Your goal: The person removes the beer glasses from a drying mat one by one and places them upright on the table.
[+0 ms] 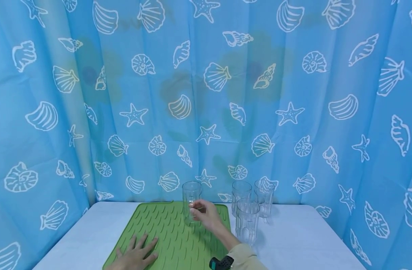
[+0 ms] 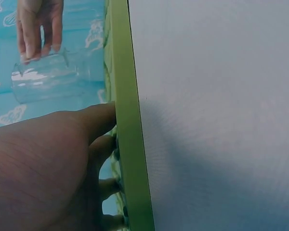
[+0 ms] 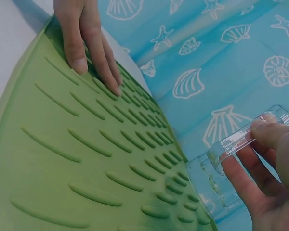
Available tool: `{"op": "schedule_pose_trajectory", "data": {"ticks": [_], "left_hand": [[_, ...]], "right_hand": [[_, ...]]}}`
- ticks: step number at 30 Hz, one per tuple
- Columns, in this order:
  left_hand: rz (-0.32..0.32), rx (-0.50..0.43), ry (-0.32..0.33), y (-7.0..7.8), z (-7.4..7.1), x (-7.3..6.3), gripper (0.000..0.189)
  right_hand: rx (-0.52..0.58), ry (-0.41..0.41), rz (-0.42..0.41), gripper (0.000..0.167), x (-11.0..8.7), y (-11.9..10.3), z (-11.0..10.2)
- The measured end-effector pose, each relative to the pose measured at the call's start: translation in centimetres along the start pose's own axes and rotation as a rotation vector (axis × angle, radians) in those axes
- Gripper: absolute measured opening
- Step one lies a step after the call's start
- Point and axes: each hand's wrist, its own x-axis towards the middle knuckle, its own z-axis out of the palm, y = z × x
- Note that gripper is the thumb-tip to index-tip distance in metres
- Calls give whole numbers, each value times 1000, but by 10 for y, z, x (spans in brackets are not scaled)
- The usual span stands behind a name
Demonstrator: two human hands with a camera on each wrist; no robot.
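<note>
My right hand pinches a clear drinking glass between thumb and fingers over the far part of a green ridged mat. In the right wrist view the glass leans, its thick base toward the mat. Another clear glass shape shows behind it at the mat's far edge, partly overlapped. My left hand rests on the near left of the mat with fingers spread. Its fingertips touch the mat's top in the left wrist view, where the mat's edge runs beside them.
Three more clear glasses stand right of the mat on the white table: a front one, a back left one and a back right one. A blue shell-patterned curtain hangs behind and along both sides.
</note>
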Motion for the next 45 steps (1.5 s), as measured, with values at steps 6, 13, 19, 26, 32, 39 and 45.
{"op": "schedule_pose_trajectory", "data": {"ticks": [6,13,19,26,32,39,45], "left_hand": [[0,-13,-14,0,2,0,70],[3,-42,-28,1,2,-2,70],[5,-50,-31,0,3,-2,70],[7,-51,-28,0,3,-1,70],[5,-40,-27,0,3,-2,70],[2,-45,-27,3,0,-4,70],[10,-16,-37,4,-3,-5,71]], "right_hand": [[-10,-23,-66,25,-7,-5,-8],[-50,-26,-81,23,-19,-15,-18],[-93,-32,-47,24,-33,-26,-28],[-85,-44,-73,24,-46,-34,-39],[-98,-41,-93,25,-56,-39,-49],[-79,-60,-119,25,-62,-47,-56],[-73,-60,-144,25,-63,-53,-61]]}}
